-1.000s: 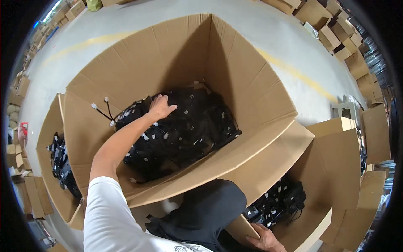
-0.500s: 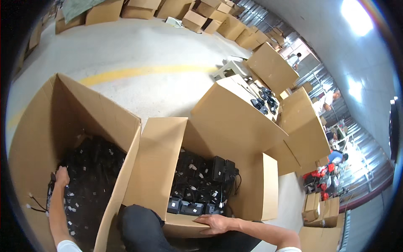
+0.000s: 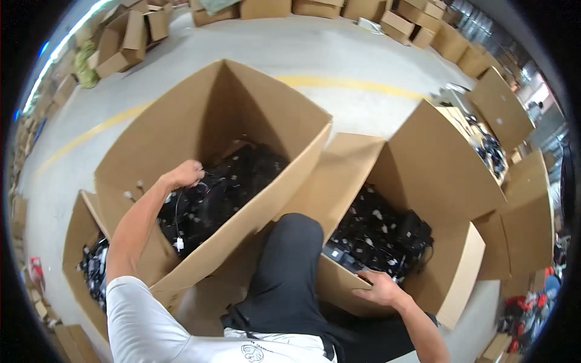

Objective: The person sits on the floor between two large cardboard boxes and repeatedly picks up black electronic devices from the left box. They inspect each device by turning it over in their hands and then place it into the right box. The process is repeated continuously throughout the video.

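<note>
My left hand (image 3: pixel 185 175) is inside the large left cardboard box (image 3: pixel 163 139), its fingers closed on a thin black cable. A cable with a white connector (image 3: pixel 180 243) hangs below it. Beneath lies a heap of black electrical parts with cables and white plugs (image 3: pixel 209 209). My right hand (image 3: pixel 382 288) grips the near rim of the right cardboard box (image 3: pixel 445 166), fingers over the edge. Black box-shaped units with cords (image 3: pixel 414 230) fill the bottom of that box. What my left fingertips pinch is partly hidden.
My knee (image 3: pixel 290 242) stands between the two boxes. Another box at lower left holds dark and silvery parts (image 3: pixel 95 269). A box at far right carries black cabled pieces (image 3: pixel 489 151). Cardboard boxes (image 3: pixel 266 7) line the back, beyond a yellow floor line (image 3: pixel 357 85).
The view has swung left, so the boxes appear farther right. My left hand has moved from the box's left side up over the heap. My right hand stays on the rim.
</note>
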